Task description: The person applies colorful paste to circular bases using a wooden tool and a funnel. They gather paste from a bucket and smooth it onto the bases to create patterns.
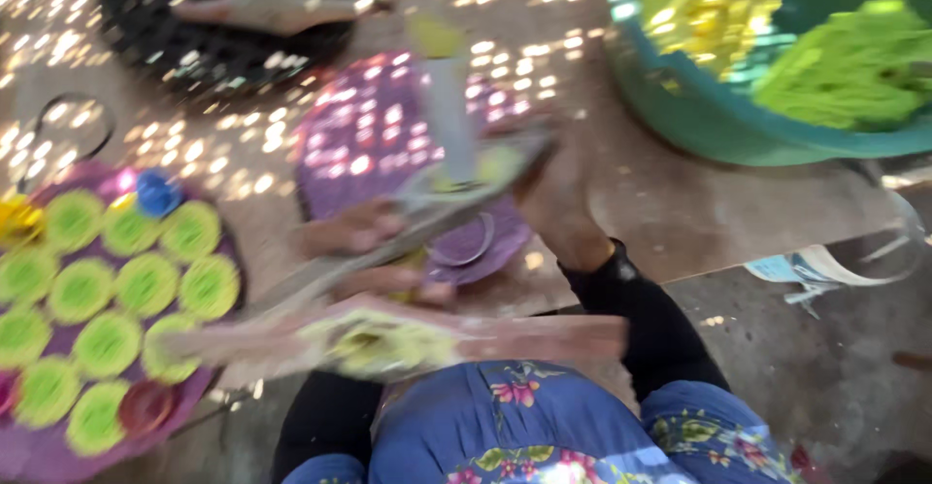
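Observation:
The picture is blurred by motion. My left hand (pixel 361 236) is wrapped around the long grey handle of a noodle press (pixel 442 188), which is held over a purple perforated plate (pixel 369 125). My right hand (pixel 549 198), in a black sleeve, grips the other end of the press. A pale cylinder with a yellow top (pixel 445 96) rises from the press. A wooden paddle smeared with yellow-green dough (pixel 388 340) lies across my lap below the hands.
A purple tray (pixel 39 450) at left carries several round green noodle nests and small coloured cups. A green basin (pixel 699 105) at top right holds green and yellow dough. A black perforated tray (pixel 194 52) lies at the far left. Grey floor shows at lower right.

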